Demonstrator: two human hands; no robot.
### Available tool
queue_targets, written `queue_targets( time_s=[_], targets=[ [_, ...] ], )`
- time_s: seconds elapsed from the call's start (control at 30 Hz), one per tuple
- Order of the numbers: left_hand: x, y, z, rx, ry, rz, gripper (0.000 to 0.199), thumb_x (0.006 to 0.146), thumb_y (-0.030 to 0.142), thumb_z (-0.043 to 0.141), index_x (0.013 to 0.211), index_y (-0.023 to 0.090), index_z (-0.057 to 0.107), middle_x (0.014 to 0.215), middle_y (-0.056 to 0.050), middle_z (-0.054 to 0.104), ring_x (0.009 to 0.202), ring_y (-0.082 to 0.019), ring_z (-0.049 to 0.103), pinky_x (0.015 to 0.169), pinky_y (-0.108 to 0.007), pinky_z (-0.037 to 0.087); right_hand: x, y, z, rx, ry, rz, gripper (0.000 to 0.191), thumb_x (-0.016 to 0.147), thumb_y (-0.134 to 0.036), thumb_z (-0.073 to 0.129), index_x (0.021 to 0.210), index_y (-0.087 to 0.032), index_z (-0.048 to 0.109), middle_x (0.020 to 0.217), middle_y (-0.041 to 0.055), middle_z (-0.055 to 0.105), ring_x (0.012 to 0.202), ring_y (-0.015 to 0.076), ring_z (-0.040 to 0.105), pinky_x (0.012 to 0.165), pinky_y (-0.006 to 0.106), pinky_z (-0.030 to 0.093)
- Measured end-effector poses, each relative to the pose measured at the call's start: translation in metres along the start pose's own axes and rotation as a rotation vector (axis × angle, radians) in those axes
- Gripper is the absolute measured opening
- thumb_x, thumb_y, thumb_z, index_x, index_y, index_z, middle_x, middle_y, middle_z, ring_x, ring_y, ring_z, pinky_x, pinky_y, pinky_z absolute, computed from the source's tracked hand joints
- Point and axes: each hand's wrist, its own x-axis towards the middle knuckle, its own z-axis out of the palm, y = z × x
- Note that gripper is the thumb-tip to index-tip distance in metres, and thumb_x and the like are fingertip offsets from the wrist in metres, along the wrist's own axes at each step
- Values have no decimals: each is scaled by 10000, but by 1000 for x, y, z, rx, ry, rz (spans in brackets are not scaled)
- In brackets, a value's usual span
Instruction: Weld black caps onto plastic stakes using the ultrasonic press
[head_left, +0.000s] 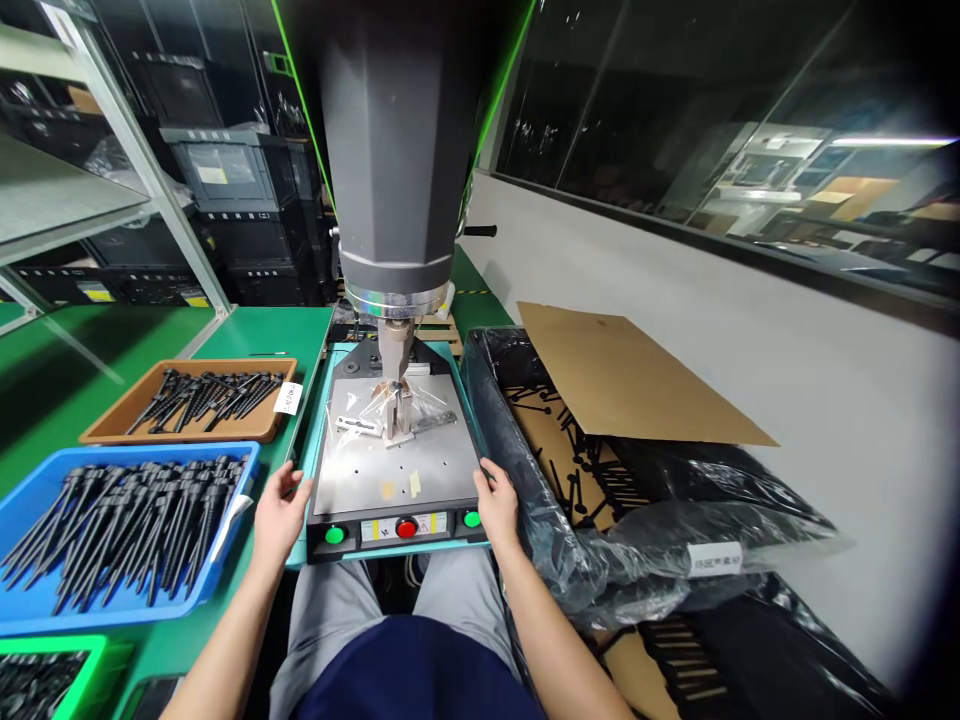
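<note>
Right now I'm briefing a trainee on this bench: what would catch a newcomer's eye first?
The big grey press head hangs at centre over a small part on the metal base plate. The left hand and right hand rest at the base's front corners. At left, a blue tray holds black pins.

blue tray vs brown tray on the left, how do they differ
The blue tray lies nearer the person, close to the left hand; the brown tray lies farther back. The blue one holds a fuller heap of black parts; the brown one's pile is smaller and leaves bare floor at its near left. The brown tray has a white label at its right end. Both rest on the green bench.
</note>
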Motion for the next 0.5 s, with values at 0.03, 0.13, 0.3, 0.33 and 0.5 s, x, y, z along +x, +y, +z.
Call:
queue_targets(
  time_s=[0.03,0.13,0.3,0.33,0.5],
  targets=[
    [-9,-11,-3,59,9,31,665,652,346,812,1256,226,561,1174,-110,630,1194,-302,555,1048,-453,420,-9,9,-7,-114,-5,-50,457,781,-492,626,1103,-172,683,1215,169,638,1186,320,554,1063,504,383],
    [-32,-39,-7,193,-57,77,745,591,362,839,1272,234,563,1336,-139,539,1312,-369,446,1111,-491,337,-33,34,-23,-320,-95,-120,583,811,-494,591,1300,-176,584,1351,178,539,1282,330,488,1095,504,369],
    [-41,-63,-11,235,-209,110,707,639,394,804,1297,304,564,1378,-87,533,1321,-353,449,1096,-463,355,-48,60,-37,-424,-265,-118,697,874,-461,540,1503,-255,321,1476,131,424,1354,302,436,1093,464,397],
    [-40,-66,-12,268,-212,126,705,661,414,786,1317,306,550,1379,-82,535,1312,-345,461,1085,-457,368,-49,62,-39,-436,-280,-120,698,881,-455,534,1510,-260,303,1485,126,414,1360,300,430,1092,459,400],
    [-33,-78,-14,453,-207,216,771,737,515,695,1418,249,449,1372,-104,539,1267,-321,508,1063,-449,398,-48,70,-40,-476,-271,-145,679,902,-433,514,1513,-237,294,1489,132,414,1367,303,422,1100,464,391]
  ],
)
